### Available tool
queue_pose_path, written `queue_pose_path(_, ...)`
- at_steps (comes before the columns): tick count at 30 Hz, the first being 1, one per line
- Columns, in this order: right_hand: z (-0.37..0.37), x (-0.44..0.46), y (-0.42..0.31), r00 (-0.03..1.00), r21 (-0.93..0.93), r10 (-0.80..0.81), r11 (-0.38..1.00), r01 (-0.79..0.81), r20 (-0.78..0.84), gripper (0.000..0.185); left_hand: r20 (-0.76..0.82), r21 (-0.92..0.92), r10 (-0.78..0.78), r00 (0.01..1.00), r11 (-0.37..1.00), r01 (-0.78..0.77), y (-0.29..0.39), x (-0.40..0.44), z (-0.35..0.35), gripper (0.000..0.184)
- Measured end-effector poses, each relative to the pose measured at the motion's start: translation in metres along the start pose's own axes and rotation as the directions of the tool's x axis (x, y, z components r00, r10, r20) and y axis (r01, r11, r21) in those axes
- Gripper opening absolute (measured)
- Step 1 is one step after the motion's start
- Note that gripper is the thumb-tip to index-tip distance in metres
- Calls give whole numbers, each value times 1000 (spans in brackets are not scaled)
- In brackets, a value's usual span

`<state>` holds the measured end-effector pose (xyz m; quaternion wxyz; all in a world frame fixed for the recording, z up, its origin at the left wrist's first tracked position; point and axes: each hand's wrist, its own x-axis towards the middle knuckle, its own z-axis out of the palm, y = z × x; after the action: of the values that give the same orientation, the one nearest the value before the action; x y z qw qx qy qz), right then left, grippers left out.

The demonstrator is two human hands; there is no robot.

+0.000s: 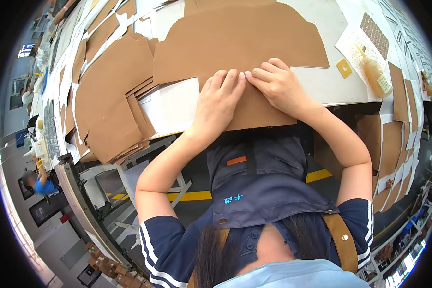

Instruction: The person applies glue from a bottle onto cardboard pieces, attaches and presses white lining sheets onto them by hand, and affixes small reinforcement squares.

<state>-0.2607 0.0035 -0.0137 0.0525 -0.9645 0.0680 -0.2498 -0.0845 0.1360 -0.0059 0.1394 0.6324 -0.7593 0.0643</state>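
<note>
We find the left hand (216, 103) and the right hand (278, 86) laid close together, fingers bent and fingertips touching the brown sheet (245, 38); we cannot tell whether either hand pinches it. The sheet lies beneath both hands and spreads beyond them, matt, thin and smooth, with a broad curved outline, finely notched shoulders and a narrower tab running back toward the apron (259, 197). That apron, on the near side of the grip, is dark woven cloth with an orange tag and light blue stitching. Left of the grip we record a stack of brown pieces (113, 96), curved and stepped at the edges, loosely layered. Right of it, on the pale, smooth tabletop (317, 86), we note a yellow square (343, 68) with a round hole and, farther right, a translucent plastic bottle (377, 74) with yellowish contents, on spotted white paper (353, 45). Beyond the bottle lies a dark-patterned brown patch (374, 34). Farther out, we observe a grey floor marked by a yellow stripe (192, 196), a metal frame (129, 192) below and left, a person in blue (45, 186) far left, and cardboard boxes (113, 269) at lower left.
</note>
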Motion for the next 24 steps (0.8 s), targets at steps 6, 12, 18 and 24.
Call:
queue_pose_path(6,0,11,7,989,-10,-144,989,145,34,19,37,173,81,996,981,-86,5,5,0,48)
queue_pose_path(12,-2,1,3,999,120,34,992,-29,-42,23,-120,-110,-61,991,993,47,1,-3,8,44)
queue_pose_path(18,-1,8,-7,997,-97,-75,993,73,-26,17,-150,-98,-72,986,993,57,2,-3,9,40)
queue_pose_path(24,4,10,-3,979,-178,-199,963,204,47,15,-78,2,-17,997,1000,18,4,-2,7,45)
